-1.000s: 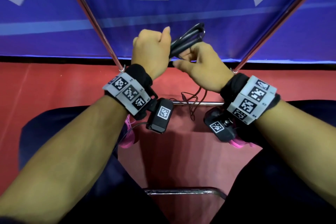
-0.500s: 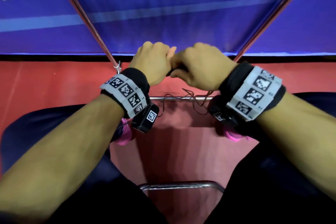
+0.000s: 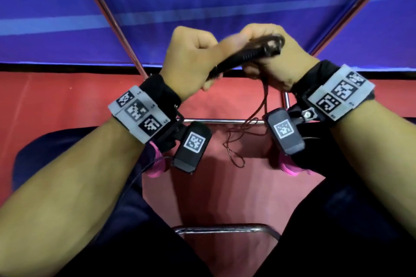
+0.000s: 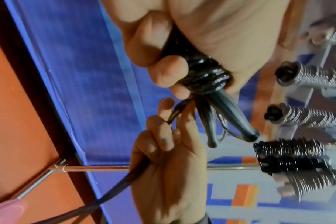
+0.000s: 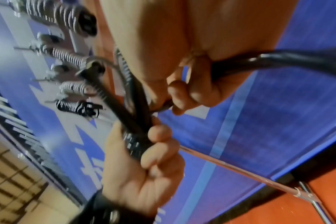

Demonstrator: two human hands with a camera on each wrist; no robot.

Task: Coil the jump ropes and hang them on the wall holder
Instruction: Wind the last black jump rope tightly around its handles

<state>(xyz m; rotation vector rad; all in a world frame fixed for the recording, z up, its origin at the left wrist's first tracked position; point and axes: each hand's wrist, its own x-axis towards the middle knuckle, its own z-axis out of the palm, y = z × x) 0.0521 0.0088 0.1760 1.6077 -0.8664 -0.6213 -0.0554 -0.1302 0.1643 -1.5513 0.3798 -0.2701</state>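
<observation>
A black jump rope has its two handles side by side between my hands, in front of the blue wall. My left hand grips the handles where turns of rope are wound round them. My right hand is curled over the far end and pinches the loose rope strand. The rest of the thin cord dangles in loops below my hands. In the right wrist view my left hand holds the wound bundle and my right hand holds the cord. The wall holder's pegs stand close beyond the handle tips.
Several pegs on the holder carry coiled ropes. Two slanted metal rods run down to a horizontal bar on the red floor. A chrome frame edge lies between my knees.
Half a second ago my hands were pressed together lower, hiding the handles. Now they are higher, the handles show again, and my right hand has swung over their far end.
</observation>
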